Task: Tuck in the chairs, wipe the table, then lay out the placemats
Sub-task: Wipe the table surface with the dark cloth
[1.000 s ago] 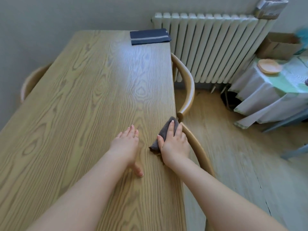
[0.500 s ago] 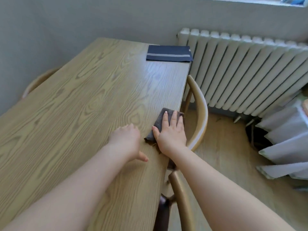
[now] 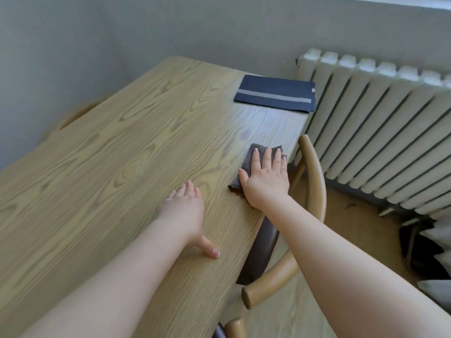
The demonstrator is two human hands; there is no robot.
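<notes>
My right hand (image 3: pixel 266 176) lies flat with straight fingers on a dark grey cloth (image 3: pixel 249 159), pressing it onto the wooden table (image 3: pixel 117 154) near the right edge. To its left, my left hand (image 3: pixel 188 211) rests flat on the tabletop, thumb spread out. A folded stack of dark blue placemats (image 3: pixel 275 92) with a pale stripe sits at the far right corner of the table. A wooden chair (image 3: pixel 317 191) with a curved back and dark seat is tucked under the right side. Another chair back (image 3: pixel 78 113) peeks out at the left side.
A white radiator (image 3: pixel 380 132) lines the wall right of the table. White draped fabric (image 3: pixel 436 240) and dark items lie on the wooden floor at the far right. A grey wall closes the far and left sides.
My right hand has slid the cloth forward along the table's right edge, toward the placemats. My left hand has followed forward on the tabletop. The view has shifted forward and left.
</notes>
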